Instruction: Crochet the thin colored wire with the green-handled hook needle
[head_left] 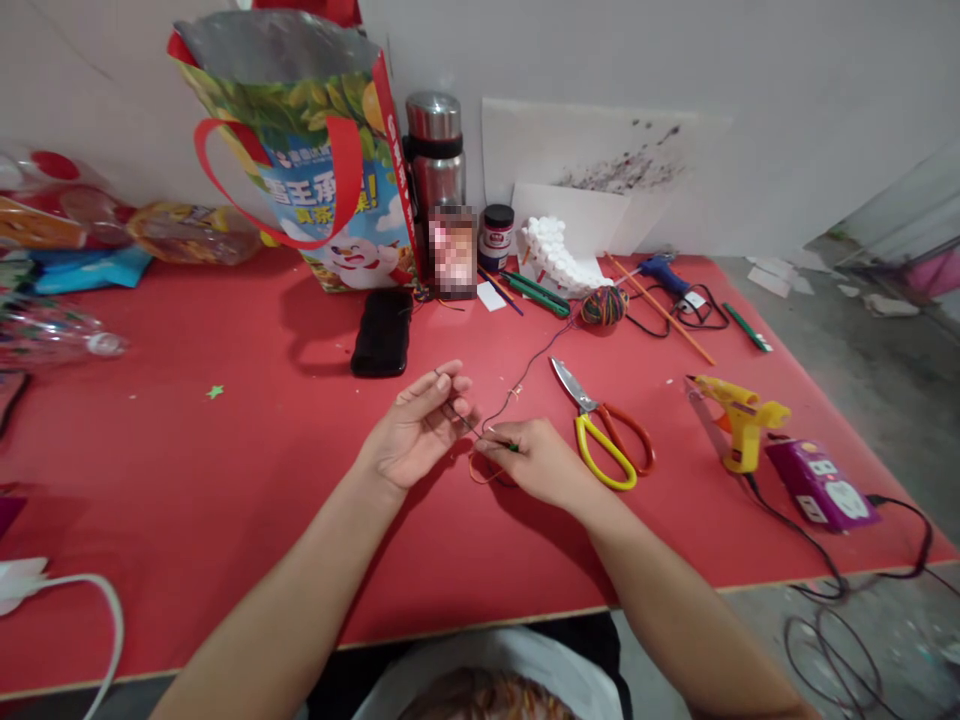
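My left hand (421,425), palm turned up, pinches a thin dark thread (465,422) between thumb and fingers. The thread stretches to my right hand (529,455), whose closed fingers grip it along with a small green piece (512,447), partly hidden. A loop of orange thread (484,478) hangs below my right hand. From the hands a dark strand runs up to a multicoloured yarn ball (604,306). Scissors with one yellow and one red handle (600,425) lie partly open, right of my right hand.
Behind the hands on the red table (247,470) lie a black phone (382,333), a gift bag (330,180), a steel flask (436,150) and a green cutter (536,294). At right are a yellow glue gun (742,420) and a purple box (821,485) with cords.
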